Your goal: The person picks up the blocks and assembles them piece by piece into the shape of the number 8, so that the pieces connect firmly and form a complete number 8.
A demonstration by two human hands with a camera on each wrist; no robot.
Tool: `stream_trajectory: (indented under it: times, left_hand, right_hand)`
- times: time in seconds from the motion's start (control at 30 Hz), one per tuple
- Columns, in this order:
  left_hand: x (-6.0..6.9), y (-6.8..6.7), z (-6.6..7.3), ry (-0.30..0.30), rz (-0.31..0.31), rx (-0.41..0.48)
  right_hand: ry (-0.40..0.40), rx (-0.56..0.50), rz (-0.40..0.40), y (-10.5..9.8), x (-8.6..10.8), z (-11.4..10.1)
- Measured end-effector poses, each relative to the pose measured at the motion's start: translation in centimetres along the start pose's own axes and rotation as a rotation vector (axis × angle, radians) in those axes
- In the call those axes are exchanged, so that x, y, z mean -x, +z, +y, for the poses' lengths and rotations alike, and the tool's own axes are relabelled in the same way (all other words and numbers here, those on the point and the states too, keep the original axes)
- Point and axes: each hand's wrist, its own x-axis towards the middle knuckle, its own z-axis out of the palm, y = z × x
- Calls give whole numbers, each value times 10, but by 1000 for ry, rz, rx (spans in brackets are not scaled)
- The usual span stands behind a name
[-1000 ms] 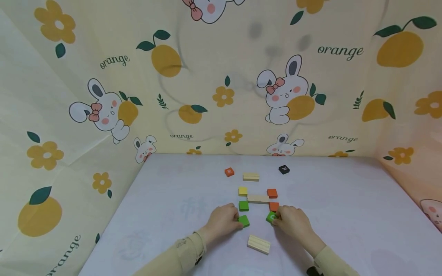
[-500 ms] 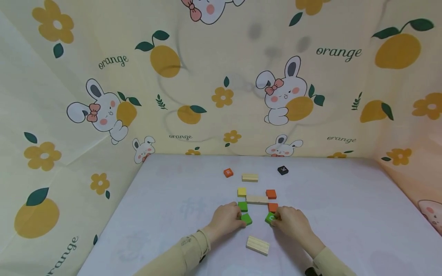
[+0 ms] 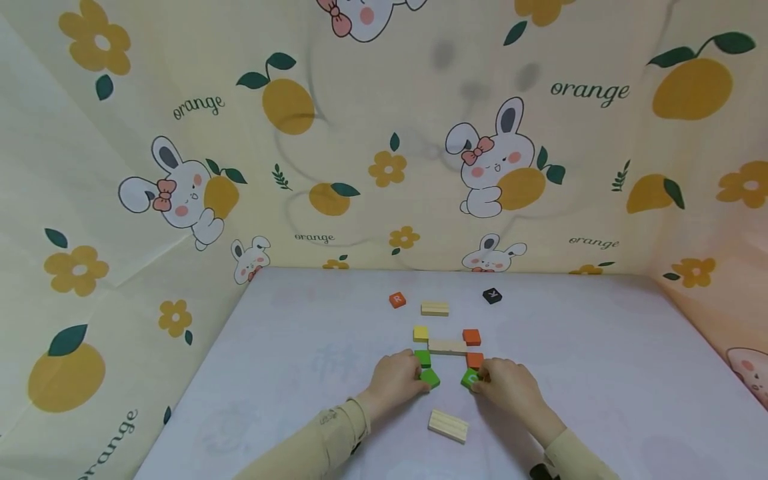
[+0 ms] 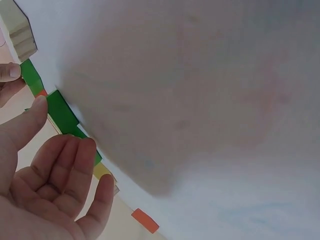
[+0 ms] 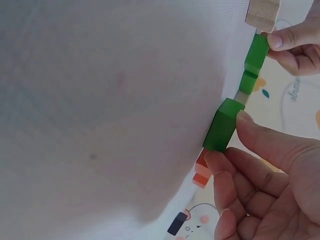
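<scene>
My left hand (image 3: 393,381) pinches a green block (image 3: 429,379) between thumb and fingertips, and this block sits at an angle just in front of another green block (image 3: 423,359). Opposite it, my right hand (image 3: 510,388) pinches a green block with a white letter (image 3: 469,378), close to the near orange block (image 3: 475,360). In the right wrist view, thumb and fingertips press on the sides of this green block (image 5: 222,126). A flat wooden plank (image 3: 447,347) lies between the two columns of blocks, below a yellow block (image 3: 421,333) and a far orange block (image 3: 471,337).
Nearest me, a wooden plank (image 3: 448,427) lies slanted on the white table (image 3: 288,373). Farther back are another plank (image 3: 435,309), an orange block marked R (image 3: 397,300) and a black letter block (image 3: 492,295). Patterned cloth (image 3: 360,220) rises behind the table.
My left hand has moved slightly right and away from me, bringing its green block closer to the one behind and turning it. The right hand stays nearly still, gripping its block.
</scene>
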Motion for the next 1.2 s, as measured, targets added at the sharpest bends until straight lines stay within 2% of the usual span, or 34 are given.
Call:
stream_trajectory:
  times: [0.43,0.6,0.8,1.2]
  left_hand:
    - [-2,3,-1,-19,-23,52]
    - [-1,2,1,-5,-20,73]
    - [0,-1,3,1,-3,50]
    - [0,-1,4,-10,6,43]
  right_hand:
    - [10,4,-16,0,0,2]
    - [18,0,-19,0,1,2]
    - [12,8,-15,-1,0,1]
    - [16,29,-28,-1,0,-3]
